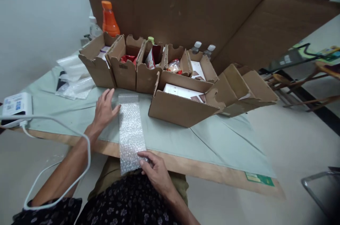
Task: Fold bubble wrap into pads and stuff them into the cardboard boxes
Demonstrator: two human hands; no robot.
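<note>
A strip of clear bubble wrap point(130, 129) lies lengthwise on the pale green table cover point(186, 140), its near end hanging over the table's front edge. My left hand point(105, 110) rests flat beside the strip's far left edge, fingers stretched out and touching it. At the near end my right hand point(155, 170) has its fingers curled and pinches the strip's lower right corner.
A row of open cardboard boxes point(124, 63) with packets stands behind the strip, and a larger box point(183, 106) sits to the right. Tall cardboard sheets point(186, 9) form a back wall. An orange bottle point(109, 19), plastic bags point(75, 79) and a white charger point(16, 106) with cable lie left.
</note>
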